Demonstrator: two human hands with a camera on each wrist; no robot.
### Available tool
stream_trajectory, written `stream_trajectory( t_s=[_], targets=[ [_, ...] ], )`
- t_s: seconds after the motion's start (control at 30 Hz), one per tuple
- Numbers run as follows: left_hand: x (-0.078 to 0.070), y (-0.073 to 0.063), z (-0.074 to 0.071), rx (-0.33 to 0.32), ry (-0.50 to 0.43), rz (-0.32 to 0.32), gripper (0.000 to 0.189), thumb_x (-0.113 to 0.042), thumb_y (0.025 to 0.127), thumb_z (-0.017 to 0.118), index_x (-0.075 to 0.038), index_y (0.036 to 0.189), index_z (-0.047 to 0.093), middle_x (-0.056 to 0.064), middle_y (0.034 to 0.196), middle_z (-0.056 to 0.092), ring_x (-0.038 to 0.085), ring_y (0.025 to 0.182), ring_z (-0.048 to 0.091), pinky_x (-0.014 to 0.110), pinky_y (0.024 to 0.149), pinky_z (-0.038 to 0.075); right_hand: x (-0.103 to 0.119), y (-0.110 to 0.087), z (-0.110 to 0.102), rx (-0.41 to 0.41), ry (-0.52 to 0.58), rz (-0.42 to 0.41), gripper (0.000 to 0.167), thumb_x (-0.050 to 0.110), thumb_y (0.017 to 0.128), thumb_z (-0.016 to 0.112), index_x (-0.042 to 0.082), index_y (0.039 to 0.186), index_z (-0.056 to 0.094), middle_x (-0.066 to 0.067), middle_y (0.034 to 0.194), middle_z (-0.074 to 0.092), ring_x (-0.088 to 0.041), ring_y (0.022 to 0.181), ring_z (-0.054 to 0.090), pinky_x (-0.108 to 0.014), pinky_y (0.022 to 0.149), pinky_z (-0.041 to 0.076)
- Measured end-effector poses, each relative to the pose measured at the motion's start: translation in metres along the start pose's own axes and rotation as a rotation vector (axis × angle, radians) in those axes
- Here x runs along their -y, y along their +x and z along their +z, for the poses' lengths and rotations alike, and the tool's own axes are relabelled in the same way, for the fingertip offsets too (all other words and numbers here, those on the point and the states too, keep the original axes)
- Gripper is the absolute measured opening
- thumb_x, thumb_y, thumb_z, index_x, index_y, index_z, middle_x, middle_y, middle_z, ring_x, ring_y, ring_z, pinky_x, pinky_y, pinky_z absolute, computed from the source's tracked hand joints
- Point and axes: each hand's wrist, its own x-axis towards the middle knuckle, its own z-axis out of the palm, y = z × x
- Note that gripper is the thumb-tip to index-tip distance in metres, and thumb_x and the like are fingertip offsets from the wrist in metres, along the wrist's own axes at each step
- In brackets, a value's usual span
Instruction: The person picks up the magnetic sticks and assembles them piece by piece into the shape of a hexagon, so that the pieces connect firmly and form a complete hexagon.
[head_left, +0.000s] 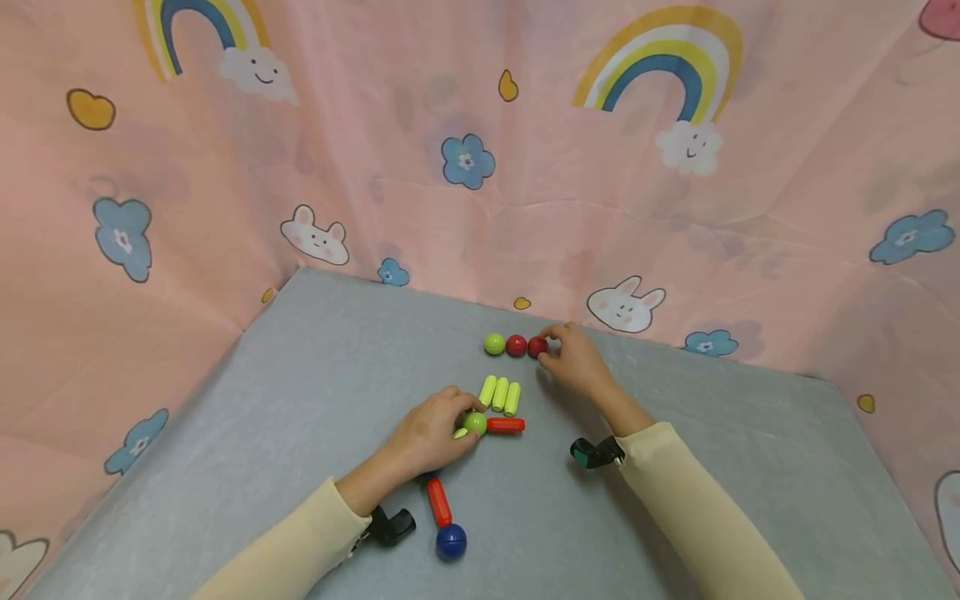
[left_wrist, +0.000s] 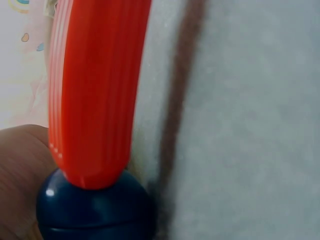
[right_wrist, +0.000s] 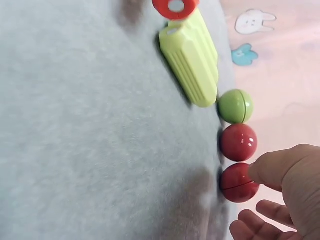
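My left hand (head_left: 437,427) grips a green ball (head_left: 475,423) between thumb and fingers. A red rod (head_left: 506,426) sticks out from that ball to the right, and a bit of yellow-green rod (head_left: 461,433) shows by the fingers. Below the hand, another red rod (head_left: 439,502) ends in a dark blue ball (head_left: 452,542); its upper end is partly hidden by the hand. In the left wrist view a red rod (left_wrist: 100,90) meets a blue ball (left_wrist: 95,207). At the back, my right hand (head_left: 576,360) pinches the rightmost red ball (right_wrist: 239,182), fingertips at its side.
Left of the pinched ball, another red ball (head_left: 516,345) and a green ball (head_left: 494,344) stand in the same row. Three yellow-green rods (head_left: 500,395) lie side by side between the hands. A pink patterned curtain (head_left: 420,225) borders the grey tabletop (head_left: 300,375).
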Motion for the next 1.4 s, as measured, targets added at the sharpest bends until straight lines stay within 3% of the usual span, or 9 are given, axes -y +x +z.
stream_trajectory(
  t_s=[0.17,0.47,0.77,0.93,1.23,1.4],
  targets=[
    [0.001,0.0,0.001,-0.012,0.008,0.002,0.027,-0.023,0.084,0.071,-0.017,0.11,0.068,-0.004,0.091,0.058,0.009,0.074,0.049,0.023,0.062,0.041,-0.001,0.009,0.003,-0.007,-0.006,-0.037,0.034,0.013,0.087,0.066,0.0,0.118,0.061,-0.024,0.119,0.058,-0.03,0.092,0.059,-0.043,0.08,0.049],
    [0.0,-0.002,-0.001,-0.013,0.007,-0.011,0.027,-0.023,0.084,0.072,-0.017,0.11,0.068,-0.002,0.095,0.06,0.01,0.074,0.049,0.024,0.063,0.042,-0.005,0.007,0.004,0.015,0.066,-0.05,0.023,0.008,0.086,0.065,0.001,0.107,0.061,-0.021,0.108,0.064,-0.034,0.095,0.063,-0.043,0.08,0.053],
    [-0.001,-0.001,-0.002,-0.017,0.005,0.0,0.028,-0.021,0.084,0.071,-0.014,0.11,0.068,-0.002,0.091,0.058,0.009,0.072,0.049,0.023,0.061,0.041,-0.008,-0.017,0.0,0.063,0.014,-0.046,0.032,0.012,0.083,0.068,0.0,0.113,0.063,-0.016,0.102,0.062,-0.028,0.09,0.06,-0.039,0.075,0.051],
    [-0.001,-0.001,-0.001,-0.021,0.013,0.015,0.027,-0.018,0.084,0.071,-0.013,0.11,0.068,-0.002,0.088,0.056,0.008,0.07,0.047,0.022,0.06,0.04,-0.005,-0.033,-0.001,0.092,-0.038,-0.107,0.029,0.013,0.08,0.072,0.005,0.107,0.065,-0.011,0.096,0.062,-0.022,0.084,0.057,-0.035,0.072,0.049],
    [-0.002,-0.003,-0.001,-0.016,0.022,0.013,0.028,-0.016,0.085,0.07,-0.014,0.113,0.067,-0.002,0.095,0.059,0.007,0.073,0.049,0.021,0.063,0.042,0.011,-0.062,-0.001,0.225,-0.069,-0.179,0.026,0.014,0.078,0.074,0.01,0.102,0.065,-0.001,0.088,0.062,-0.015,0.08,0.054,-0.029,0.069,0.047],
    [-0.003,-0.004,-0.001,-0.019,0.031,0.001,0.029,-0.017,0.085,0.07,-0.016,0.114,0.067,-0.002,0.099,0.06,0.007,0.075,0.051,0.022,0.064,0.043,0.018,-0.074,0.001,0.246,-0.085,-0.214,0.025,0.015,0.077,0.076,0.013,0.099,0.065,0.002,0.086,0.062,-0.012,0.077,0.053,-0.027,0.066,0.046]
  ],
)
